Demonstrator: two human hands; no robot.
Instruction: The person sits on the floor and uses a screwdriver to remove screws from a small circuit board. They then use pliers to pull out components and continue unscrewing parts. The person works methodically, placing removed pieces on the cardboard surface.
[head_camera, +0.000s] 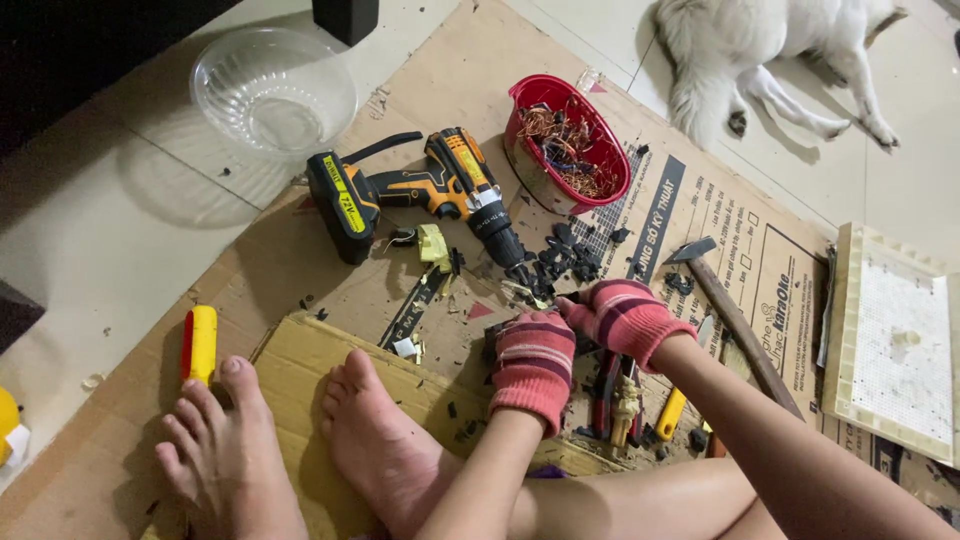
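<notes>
Both my hands wear red and grey striped knit gloves. My left hand (533, 362) is curled low over the cardboard (300, 265), its fingers closed on something small that I cannot make out. My right hand (622, 315) is beside it, fingertips pinching a small dark piece near the pile of black fragments (562, 258). A yellow and black cordless drill (420, 190) lies just beyond the hands, its chuck pointing at the pile. A red plastic tub (568, 140) of tangled copper wire stands behind it.
A clear glass bowl (272, 90) sits on the tiled floor at the far left. A hammer (735, 315), pliers (612, 395) and a yellow-handled tool (670, 412) lie by my right forearm. A yellow and red cutter (200, 343) lies near my bare feet. A white dog (770, 55) rests top right, a cream perforated tray (895, 345) at right.
</notes>
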